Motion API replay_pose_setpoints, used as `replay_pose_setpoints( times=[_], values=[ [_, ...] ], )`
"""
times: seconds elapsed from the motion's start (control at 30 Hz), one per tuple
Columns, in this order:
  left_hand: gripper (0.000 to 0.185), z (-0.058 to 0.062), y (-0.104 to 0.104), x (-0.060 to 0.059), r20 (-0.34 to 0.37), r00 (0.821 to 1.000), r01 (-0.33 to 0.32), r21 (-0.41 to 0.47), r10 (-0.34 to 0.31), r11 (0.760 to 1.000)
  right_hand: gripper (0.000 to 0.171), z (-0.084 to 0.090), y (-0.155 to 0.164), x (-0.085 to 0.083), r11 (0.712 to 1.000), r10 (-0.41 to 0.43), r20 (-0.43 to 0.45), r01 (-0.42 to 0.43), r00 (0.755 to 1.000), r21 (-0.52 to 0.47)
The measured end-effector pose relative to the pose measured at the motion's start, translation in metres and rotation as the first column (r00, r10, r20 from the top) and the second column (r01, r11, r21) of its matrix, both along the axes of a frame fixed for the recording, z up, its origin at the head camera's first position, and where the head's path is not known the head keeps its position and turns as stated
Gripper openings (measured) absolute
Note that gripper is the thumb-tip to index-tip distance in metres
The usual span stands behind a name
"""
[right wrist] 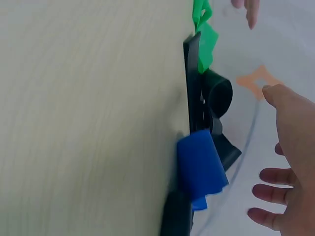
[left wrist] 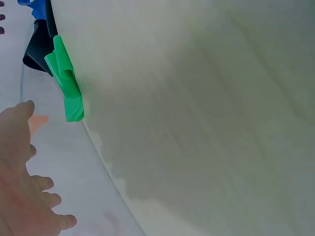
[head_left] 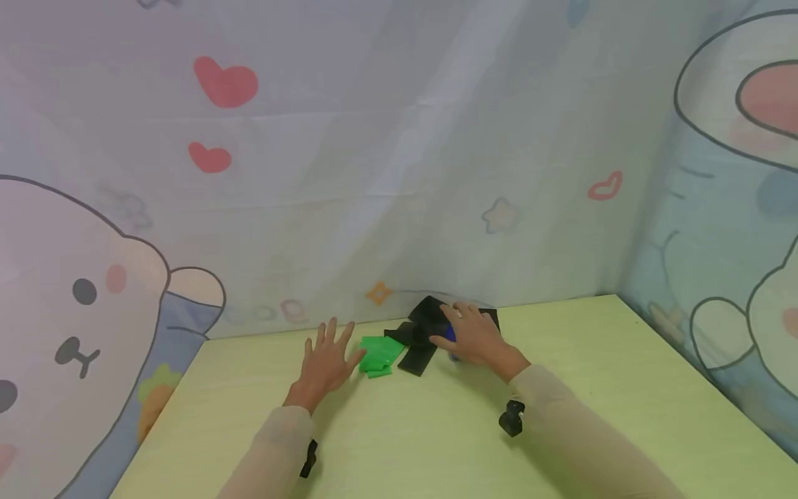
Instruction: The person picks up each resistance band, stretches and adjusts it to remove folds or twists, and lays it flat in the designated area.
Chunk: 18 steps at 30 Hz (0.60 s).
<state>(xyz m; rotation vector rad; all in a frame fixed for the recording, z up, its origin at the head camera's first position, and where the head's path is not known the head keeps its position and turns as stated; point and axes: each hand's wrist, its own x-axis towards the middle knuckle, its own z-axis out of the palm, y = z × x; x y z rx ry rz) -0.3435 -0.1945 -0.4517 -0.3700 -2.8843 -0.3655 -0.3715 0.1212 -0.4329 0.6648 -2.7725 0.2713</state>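
Note:
A heap of flat, flexible strips lies at the back of the table. Its black strips (head_left: 419,357) spread across the middle, curling up in places. To their left is a folded green strip (head_left: 377,355). A blue strip (right wrist: 202,164) is bent over on the right side, partly hidden by the right hand in the head view. My left hand (head_left: 327,362) hovers left of the green strip with fingers spread, holding nothing. Above the blue and black strips is my right hand (head_left: 475,337), fingers apart; the right wrist view shows a gap between it and the strips.
The pale yellow table (head_left: 399,443) ends at a cloth backdrop (head_left: 349,229) printed with hearts and cartoon animals, right behind the heap. Another printed cloth side (head_left: 717,229) stands along the right edge. Small black devices (head_left: 512,418) are strapped at both wrists.

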Motion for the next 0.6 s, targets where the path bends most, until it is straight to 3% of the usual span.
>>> replay_pose_setpoints(
  times=[0.3,0.6],
  values=[
    [0.061,-0.003,-0.001,-0.001,-0.027,1.0,-0.002,0.032,0.003,0.999,0.067,-0.003,-0.025,0.0,0.98,0.098,0.095,-0.079,0.991,-0.183],
    [0.046,-0.007,-0.001,-0.008,0.028,0.999,-0.026,0.154,0.022,0.988,0.054,-0.007,-0.049,-0.006,0.927,0.247,0.214,-0.165,0.945,-0.337]
  ],
)
